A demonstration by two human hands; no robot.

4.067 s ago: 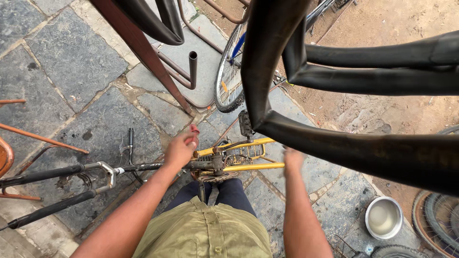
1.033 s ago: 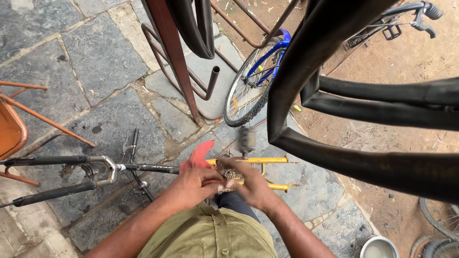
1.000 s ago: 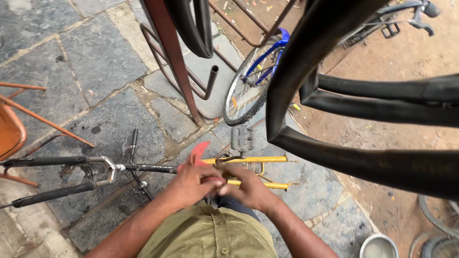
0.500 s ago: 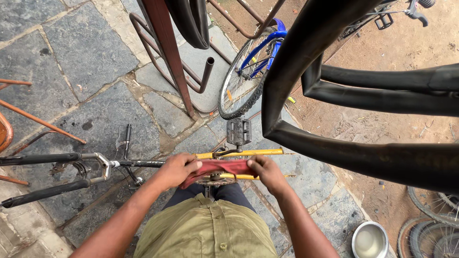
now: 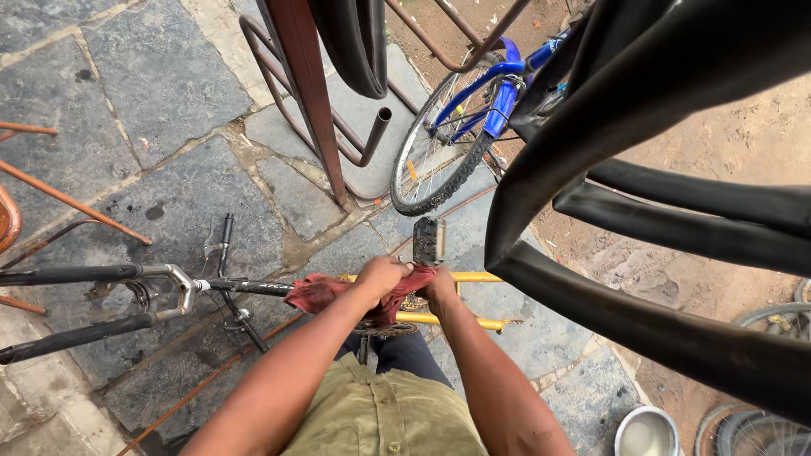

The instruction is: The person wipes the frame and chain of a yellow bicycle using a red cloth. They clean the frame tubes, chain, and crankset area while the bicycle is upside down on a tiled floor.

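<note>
- Black rubber tubes [image 5: 676, 211] hang close to the camera and fill the right side of the view, above a floor [image 5: 152, 76] of grey stone slabs.
- A yellow bicycle frame [image 5: 473, 277] lies on its side in front of the person; its dark handlebar and brake lever [image 5: 182, 283] stretch to the left.
- A blue bicycle [image 5: 460, 135] stands beyond, its wheel beside a rust-brown metal rack [image 5: 308, 93].
- A red cloth [image 5: 325, 291] is draped over the yellow frame at the crank, one end trailing left.
- The left hand [image 5: 380, 277] has its fingers clenched around the cloth.
- The right hand [image 5: 439, 285] grips the same cloth just beside it, fingers closed.
- A pedal [image 5: 428, 241] stands up just beyond the hands.
- A small steel bowl [image 5: 646, 432] sits at the lower right.
</note>
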